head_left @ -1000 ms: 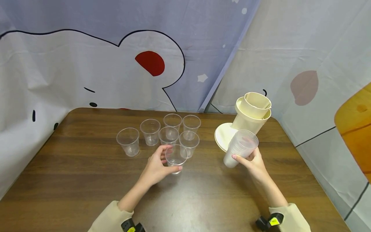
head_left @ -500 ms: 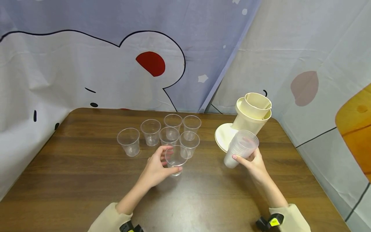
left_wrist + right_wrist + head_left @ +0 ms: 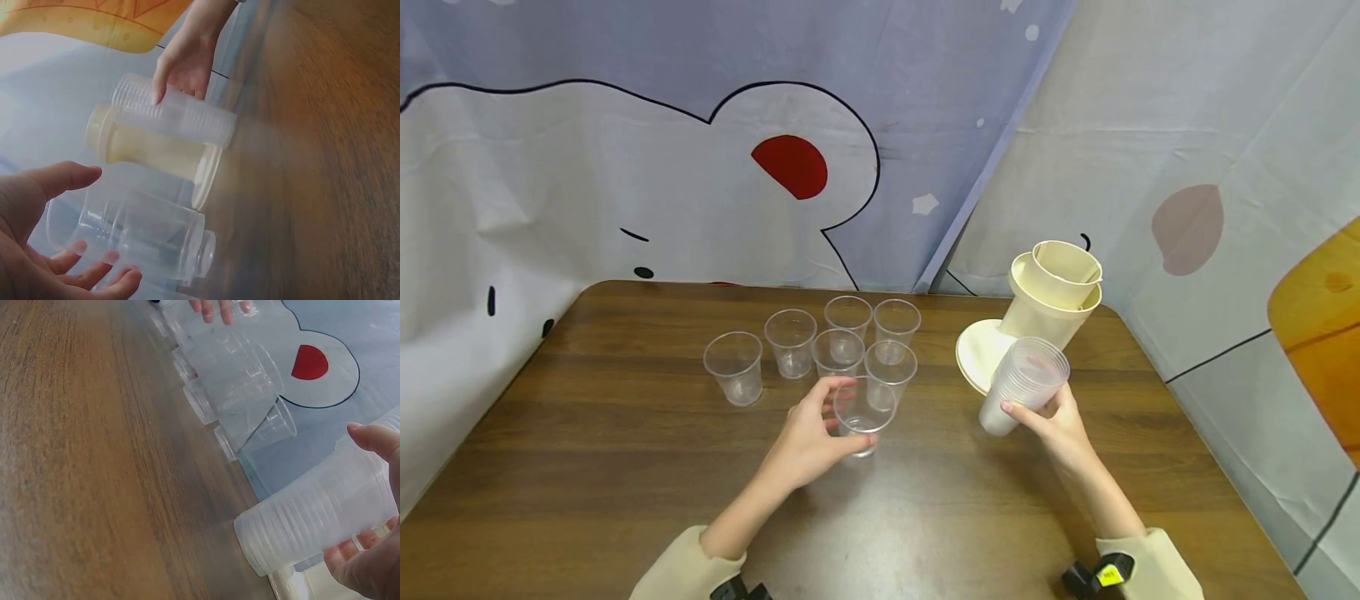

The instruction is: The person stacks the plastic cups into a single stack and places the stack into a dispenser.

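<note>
My left hand (image 3: 808, 437) curls round a clear plastic cup (image 3: 867, 415), fingers on its far left side and thumb across its near side. The cup is upright, low at the table. In the left wrist view its thumb and fingers lie along the cup's wall. My right hand (image 3: 1060, 425) grips a tilted stack of nested clear cups (image 3: 1026, 379), thumb on the near side. The stack's rims point up and right, above the table. Several single clear cups (image 3: 891, 367) stand behind the left hand's cup, partly overlapping it in view; one cup (image 3: 736, 371) stands furthest left.
Cream-coloured containers (image 3: 1051, 287), one set inside another, stand at the back right behind the stack. A cream round disc (image 3: 981, 350) lies beside them. A printed curtain (image 3: 700, 192) hangs along the far edge of the brown wooden table (image 3: 625, 483).
My left hand and its cup have shifted slightly right and a touch nearer. The right hand with its stack and the standing cups have stayed put.
</note>
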Demonstrator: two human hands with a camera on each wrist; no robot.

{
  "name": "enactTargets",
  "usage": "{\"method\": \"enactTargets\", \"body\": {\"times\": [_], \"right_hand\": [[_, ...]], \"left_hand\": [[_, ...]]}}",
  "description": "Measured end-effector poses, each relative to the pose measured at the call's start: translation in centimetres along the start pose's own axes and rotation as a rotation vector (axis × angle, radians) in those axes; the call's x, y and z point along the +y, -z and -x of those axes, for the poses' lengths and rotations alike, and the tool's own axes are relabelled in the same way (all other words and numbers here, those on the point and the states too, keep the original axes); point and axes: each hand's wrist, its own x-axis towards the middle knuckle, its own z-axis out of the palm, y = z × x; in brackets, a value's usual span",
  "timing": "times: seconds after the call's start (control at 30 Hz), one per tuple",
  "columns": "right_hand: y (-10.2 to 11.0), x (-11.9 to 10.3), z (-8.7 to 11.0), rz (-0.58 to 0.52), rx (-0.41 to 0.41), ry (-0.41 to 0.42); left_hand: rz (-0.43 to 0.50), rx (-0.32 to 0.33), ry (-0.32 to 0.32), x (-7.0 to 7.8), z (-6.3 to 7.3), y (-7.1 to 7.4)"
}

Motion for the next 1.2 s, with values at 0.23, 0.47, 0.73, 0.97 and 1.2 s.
{"method": "enactTargets", "body": {"times": [0.23,0.47,0.73,0.97,1.2], "right_hand": [[0.0,0.1,0.0,0.006,-0.004,-0.003],[0.0,0.0,-0.1,-0.002,-0.008,0.007],[0.0,0.0,0.0,-0.008,-0.008,0.006],[-0.1,0.1,-0.1,-0.007,-0.009,0.005],[0.0,0.0,0.1,-0.018,-0.007,0.006]], "left_hand": [[0.025,-0.012,-0.009,0.5,0.2,-0.4],[0.052,-0.026,0.011,1.3,0.2,-0.5],[0.054,-0.032,-0.014,2.0,0.0,-0.8],[0.059,-0.034,-0.02,2.9,-0.1,-1.1],[0.096,-0.059,-0.031,4.0,-0.2,-1.7]]}}
